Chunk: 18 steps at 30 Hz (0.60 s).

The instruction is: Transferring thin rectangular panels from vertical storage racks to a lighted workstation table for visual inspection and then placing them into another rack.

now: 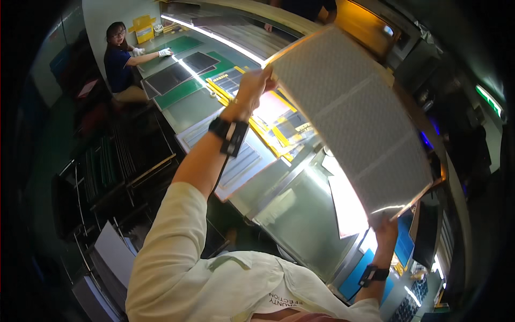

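A large thin grey panel (pixel 357 112), finely patterned and edged in copper colour, is held up tilted in front of me. Two paler bands run across its face. My left hand (pixel 255 88) is closed on its left edge near the upper corner, with the thumb and fingers pinching it. Down at the lower corner, my right hand (pixel 385 233) grips the near edge; its fingers are partly hidden by the panel. Behind the panel, a brightly lit white sheet (pixel 346 206) lies on the bench.
Yellow-edged dark films (pixel 228 83) lie on the long bench (pixel 188 110) beyond my left arm. A gloved co-worker (pixel 119 64) handles dark panels (pixel 171 79) on green mats there. Racks of boards (pixel 118 161) stand at the left. Another person (pixel 306 13) is at the back.
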### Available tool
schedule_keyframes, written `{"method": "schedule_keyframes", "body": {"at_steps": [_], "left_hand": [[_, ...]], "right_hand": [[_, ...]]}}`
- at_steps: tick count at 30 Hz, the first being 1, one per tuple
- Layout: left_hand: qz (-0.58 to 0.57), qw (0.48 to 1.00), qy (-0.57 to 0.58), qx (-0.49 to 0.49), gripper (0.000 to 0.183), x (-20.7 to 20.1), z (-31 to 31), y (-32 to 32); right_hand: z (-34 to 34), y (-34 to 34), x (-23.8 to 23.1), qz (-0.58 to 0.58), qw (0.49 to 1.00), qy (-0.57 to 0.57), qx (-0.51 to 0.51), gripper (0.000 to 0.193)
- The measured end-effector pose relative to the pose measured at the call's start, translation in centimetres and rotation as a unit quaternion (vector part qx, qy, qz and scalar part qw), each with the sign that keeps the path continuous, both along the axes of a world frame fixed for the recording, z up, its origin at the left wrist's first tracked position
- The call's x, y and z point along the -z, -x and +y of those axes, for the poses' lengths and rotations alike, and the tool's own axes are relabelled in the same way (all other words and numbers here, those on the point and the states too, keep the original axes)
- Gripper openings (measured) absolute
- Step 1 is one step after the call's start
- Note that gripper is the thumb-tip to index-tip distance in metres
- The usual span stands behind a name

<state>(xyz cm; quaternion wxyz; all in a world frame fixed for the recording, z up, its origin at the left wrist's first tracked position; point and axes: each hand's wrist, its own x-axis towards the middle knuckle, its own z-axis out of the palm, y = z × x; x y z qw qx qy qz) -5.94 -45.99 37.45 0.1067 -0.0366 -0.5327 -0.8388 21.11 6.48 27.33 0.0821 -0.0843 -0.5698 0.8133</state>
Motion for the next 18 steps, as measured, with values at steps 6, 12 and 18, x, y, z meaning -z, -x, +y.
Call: {"method": "schedule_keyframes", "body": {"at_steps": [6, 12, 18], "left_hand": [[0.123, 0.935, 0.006, 0.332, 0.060, -1.0, -2.2, 0.3], [-0.186, 0.913, 0.078, 0.355, 0.027, 20.5, -1.5, -12.9], [-0.396, 0.902, 0.093, 0.144, 0.028, 32.4, -6.1, -30.2]], "right_hand": [[-8.7, 14.8, -7.9, 0.045, 0.981, 0.179, -0.053, 0.041], [-16.6, 33.7, -13.1, 0.110, 0.960, 0.156, -0.205, 0.029], [-25.5, 34.6, -12.7, 0.066, 0.908, 0.119, -0.396, 0.036]]}}
